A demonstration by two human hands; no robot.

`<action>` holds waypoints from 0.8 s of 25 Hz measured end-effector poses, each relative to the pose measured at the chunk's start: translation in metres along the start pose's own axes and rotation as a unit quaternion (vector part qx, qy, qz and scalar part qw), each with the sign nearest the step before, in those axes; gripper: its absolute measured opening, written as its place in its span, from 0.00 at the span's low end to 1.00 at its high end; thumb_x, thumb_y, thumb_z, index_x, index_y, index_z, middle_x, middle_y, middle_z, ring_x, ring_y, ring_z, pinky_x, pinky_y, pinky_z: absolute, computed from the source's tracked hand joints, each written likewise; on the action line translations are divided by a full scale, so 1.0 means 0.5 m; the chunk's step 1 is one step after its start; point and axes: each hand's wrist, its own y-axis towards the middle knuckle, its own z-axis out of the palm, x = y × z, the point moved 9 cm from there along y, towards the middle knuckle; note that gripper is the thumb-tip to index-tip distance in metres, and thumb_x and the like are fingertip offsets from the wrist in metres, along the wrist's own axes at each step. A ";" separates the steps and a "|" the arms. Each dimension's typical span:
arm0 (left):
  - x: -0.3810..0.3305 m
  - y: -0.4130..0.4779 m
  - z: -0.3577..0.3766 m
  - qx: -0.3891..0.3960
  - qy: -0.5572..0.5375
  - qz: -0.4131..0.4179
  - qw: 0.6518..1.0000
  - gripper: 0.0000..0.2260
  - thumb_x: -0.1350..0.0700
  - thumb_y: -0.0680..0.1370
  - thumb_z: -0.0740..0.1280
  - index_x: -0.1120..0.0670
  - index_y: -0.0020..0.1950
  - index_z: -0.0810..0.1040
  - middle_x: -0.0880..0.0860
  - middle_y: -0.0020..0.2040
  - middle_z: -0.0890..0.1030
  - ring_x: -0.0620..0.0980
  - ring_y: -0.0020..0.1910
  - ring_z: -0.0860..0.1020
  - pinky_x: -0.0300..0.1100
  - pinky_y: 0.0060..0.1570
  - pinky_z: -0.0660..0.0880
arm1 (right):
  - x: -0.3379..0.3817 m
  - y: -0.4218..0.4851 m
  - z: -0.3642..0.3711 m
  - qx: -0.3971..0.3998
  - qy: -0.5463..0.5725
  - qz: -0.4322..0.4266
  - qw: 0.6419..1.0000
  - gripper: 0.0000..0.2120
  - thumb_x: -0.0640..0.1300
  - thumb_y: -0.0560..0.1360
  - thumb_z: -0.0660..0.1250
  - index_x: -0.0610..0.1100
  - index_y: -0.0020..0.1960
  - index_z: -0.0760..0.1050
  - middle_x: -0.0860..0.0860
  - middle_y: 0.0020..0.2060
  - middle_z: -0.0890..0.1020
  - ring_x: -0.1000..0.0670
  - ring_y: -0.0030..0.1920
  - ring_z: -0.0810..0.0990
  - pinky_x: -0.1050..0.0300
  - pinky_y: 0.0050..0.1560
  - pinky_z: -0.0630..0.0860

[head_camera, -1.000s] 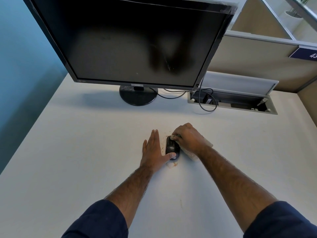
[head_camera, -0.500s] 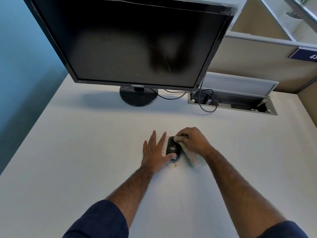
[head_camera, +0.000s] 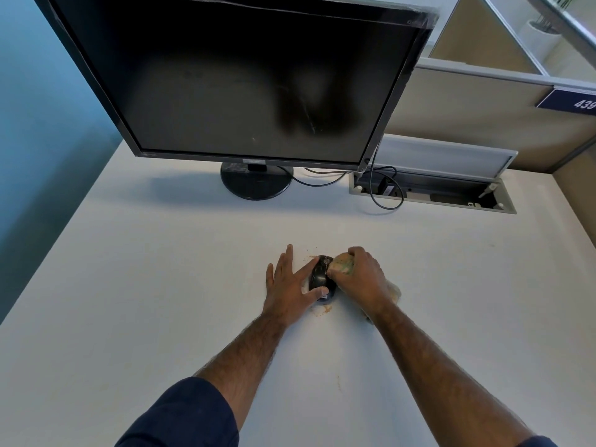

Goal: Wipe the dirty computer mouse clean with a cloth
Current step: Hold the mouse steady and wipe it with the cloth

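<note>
A small black computer mouse (head_camera: 320,275) lies on the white desk (head_camera: 161,285), with brownish smears around it. My left hand (head_camera: 290,283) lies flat beside it, thumb and forefinger braced against the mouse's near and left sides. My right hand (head_camera: 361,279) is closed on a stained, crumpled cloth (head_camera: 342,265), pressing it against the mouse's right side. Part of the cloth sticks out behind my right wrist.
A large dark monitor (head_camera: 251,85) on a round stand (head_camera: 256,183) looms over the back of the desk. To its right sits an open cable tray (head_camera: 432,191) with a looping black cable (head_camera: 387,201). Partition walls close the right side; a brown stain (head_camera: 338,382) marks the desk.
My right hand has turned the cloth so its stained wad now shows at the mouse's far right. The left hand keeps bracing the mouse, forefinger now against it.
</note>
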 end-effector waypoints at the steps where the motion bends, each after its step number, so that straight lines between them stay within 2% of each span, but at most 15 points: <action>1: 0.000 0.000 0.001 0.000 0.001 0.001 1.000 0.37 0.27 0.73 0.60 0.36 0.80 0.57 0.51 0.83 0.35 0.50 0.81 0.37 0.54 0.76 0.31 | -0.002 -0.001 0.002 -0.010 -0.012 0.015 1.000 0.28 0.55 0.70 0.73 0.48 0.68 0.71 0.49 0.59 0.79 0.46 0.60 0.76 0.43 0.62 0.75; 4: 0.007 0.002 0.004 -0.002 -0.002 0.000 1.000 0.36 0.28 0.75 0.62 0.35 0.80 0.57 0.50 0.83 0.35 0.49 0.81 0.37 0.53 0.75 0.30 | 0.003 0.006 0.008 0.008 0.020 0.011 1.000 0.22 0.45 0.74 0.71 0.44 0.67 0.74 0.46 0.59 0.81 0.44 0.59 0.78 0.43 0.62 0.76; 7: 0.009 0.005 0.007 -0.003 -0.001 -0.001 1.000 0.35 0.29 0.75 0.63 0.35 0.80 0.57 0.49 0.82 0.34 0.49 0.81 0.36 0.51 0.74 0.29 | 0.011 0.011 -0.016 0.004 0.020 -0.023 1.000 0.21 0.38 0.73 0.70 0.43 0.66 0.76 0.46 0.58 0.82 0.45 0.58 0.79 0.49 0.60 0.77; 12: 0.008 0.005 0.009 -0.007 0.008 0.004 1.000 0.36 0.27 0.74 0.60 0.34 0.80 0.54 0.49 0.82 0.34 0.50 0.81 0.37 0.54 0.75 0.30 | 0.052 -0.007 0.005 0.033 -0.079 -0.156 0.984 0.10 0.38 0.73 0.68 0.45 0.52 0.83 0.48 0.49 0.84 0.45 0.51 0.78 0.51 0.49 0.74; 15: 0.011 0.008 0.012 -0.002 0.014 0.001 1.000 0.34 0.29 0.76 0.62 0.34 0.80 0.56 0.48 0.82 0.34 0.50 0.81 0.37 0.54 0.75 0.30 | 0.065 -0.002 0.003 0.007 -0.117 -0.202 0.972 0.10 0.36 0.74 0.67 0.43 0.52 0.84 0.46 0.49 0.84 0.43 0.52 0.78 0.49 0.53 0.75; 20: 0.013 0.012 0.015 -0.001 0.011 0.000 1.000 0.34 0.29 0.75 0.62 0.33 0.79 0.55 0.48 0.82 0.34 0.49 0.81 0.36 0.54 0.75 0.30 | 0.071 0.031 0.010 -0.007 -0.200 -0.221 0.955 0.11 0.36 0.78 0.65 0.44 0.55 0.84 0.46 0.52 0.84 0.44 0.54 0.77 0.47 0.57 0.75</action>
